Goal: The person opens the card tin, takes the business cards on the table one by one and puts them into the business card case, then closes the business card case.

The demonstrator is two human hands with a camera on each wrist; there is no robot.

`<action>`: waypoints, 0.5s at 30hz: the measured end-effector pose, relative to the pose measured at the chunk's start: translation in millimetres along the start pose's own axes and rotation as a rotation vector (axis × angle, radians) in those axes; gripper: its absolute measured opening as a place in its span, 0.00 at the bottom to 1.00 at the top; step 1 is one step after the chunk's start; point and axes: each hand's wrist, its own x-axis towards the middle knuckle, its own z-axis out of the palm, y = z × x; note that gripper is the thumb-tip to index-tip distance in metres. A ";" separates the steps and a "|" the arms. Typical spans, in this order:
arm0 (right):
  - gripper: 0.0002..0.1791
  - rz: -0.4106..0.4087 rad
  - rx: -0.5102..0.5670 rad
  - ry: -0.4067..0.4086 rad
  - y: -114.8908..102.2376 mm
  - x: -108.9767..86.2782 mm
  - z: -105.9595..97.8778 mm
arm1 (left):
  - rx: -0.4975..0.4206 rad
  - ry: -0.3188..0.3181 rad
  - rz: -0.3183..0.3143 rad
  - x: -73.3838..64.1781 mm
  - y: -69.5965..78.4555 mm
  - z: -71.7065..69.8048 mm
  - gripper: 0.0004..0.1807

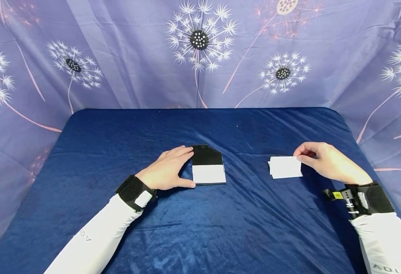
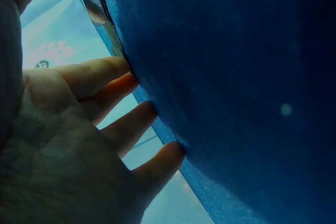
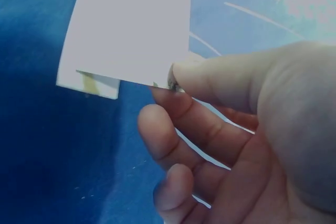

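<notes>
A flat black case with its flap folded back [image 1: 207, 156] lies in the middle of the dark blue cloth, a white card-like panel [image 1: 209, 174] covering its near half. My left hand [image 1: 167, 167] rests along the case's left side, fingers extended, with the thumb by the near corner and the index finger by the far one. To the right, my right hand [image 1: 323, 161] pinches a white card [image 1: 285, 167] by its corner between thumb and fingertips. Under that card, a second white card [image 3: 100, 88] peeks out, with a yellowish mark on it.
Dark blue cloth [image 1: 241, 228] covers the table, with wrinkles running across it. A purple curtain with dandelion prints [image 1: 135, 49] hangs behind the table's far edge and along both sides.
</notes>
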 end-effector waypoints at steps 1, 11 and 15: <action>0.06 0.001 0.001 0.001 -1.0 0.4 -0.9 | 0.000 0.000 0.000 -0.2 0.2 -0.2 0.56; 0.06 -0.004 0.028 0.033 -14.6 6.9 -6.0 | 0.004 0.003 0.000 0.1 0.3 0.1 0.56; 0.06 -0.008 0.024 0.045 -20.9 11.3 -6.2 | 0.005 0.005 -0.002 -0.2 0.6 0.0 0.56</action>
